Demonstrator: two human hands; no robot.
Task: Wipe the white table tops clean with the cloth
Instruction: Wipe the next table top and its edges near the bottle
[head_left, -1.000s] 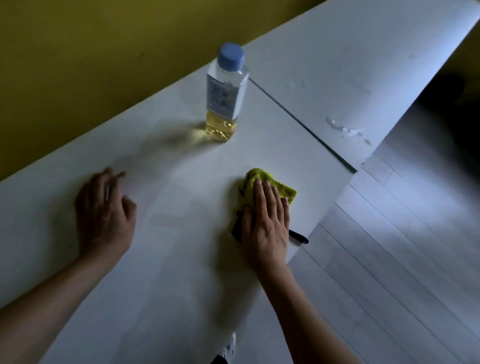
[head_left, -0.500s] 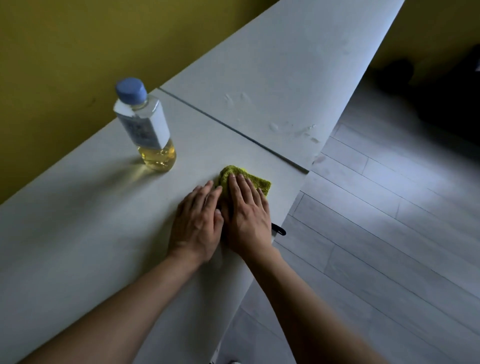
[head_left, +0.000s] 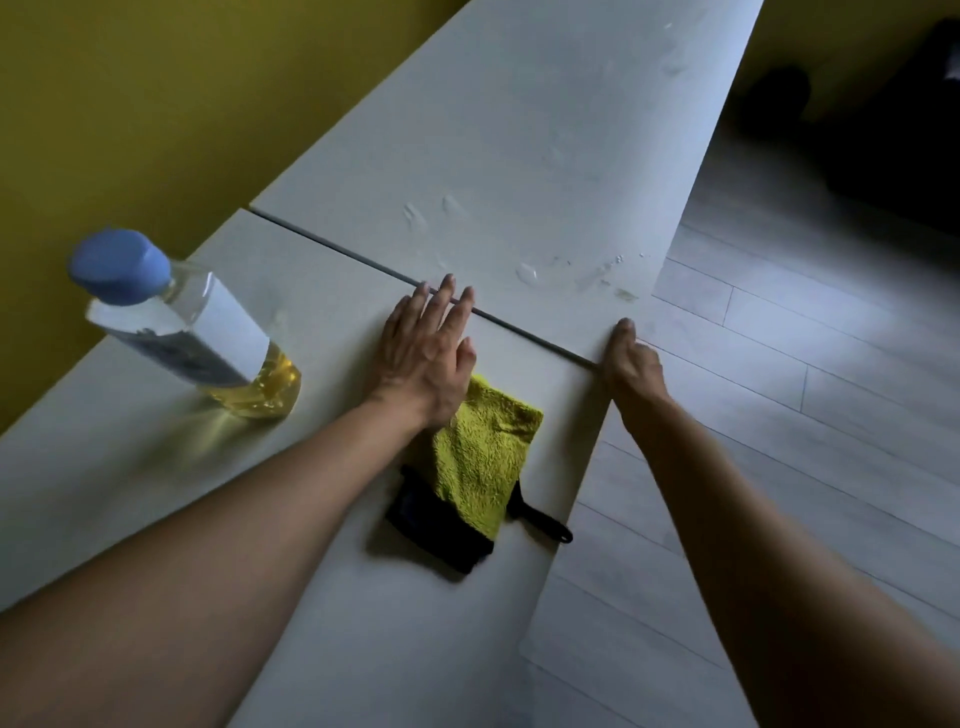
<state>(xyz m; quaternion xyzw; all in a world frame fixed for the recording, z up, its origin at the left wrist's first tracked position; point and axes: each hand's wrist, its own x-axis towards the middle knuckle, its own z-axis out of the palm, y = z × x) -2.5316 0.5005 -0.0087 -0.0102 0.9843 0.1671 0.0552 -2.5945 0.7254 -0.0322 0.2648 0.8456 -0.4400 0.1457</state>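
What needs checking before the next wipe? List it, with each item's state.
1. Cloth within reach on the near table top: ok.
2. A hand holding the cloth: not ok; left hand lies flat beside it, right hand grips the table edge.
3. Bottle upright, away from the cloth: ok.
4. Far table top clean: not ok, wet smears near the seam.
5. Bottle cap tight: cannot tell.

A blue-capped bottle (head_left: 197, 332) of yellow liquid stands beside a yellow wall (head_left: 156, 104).
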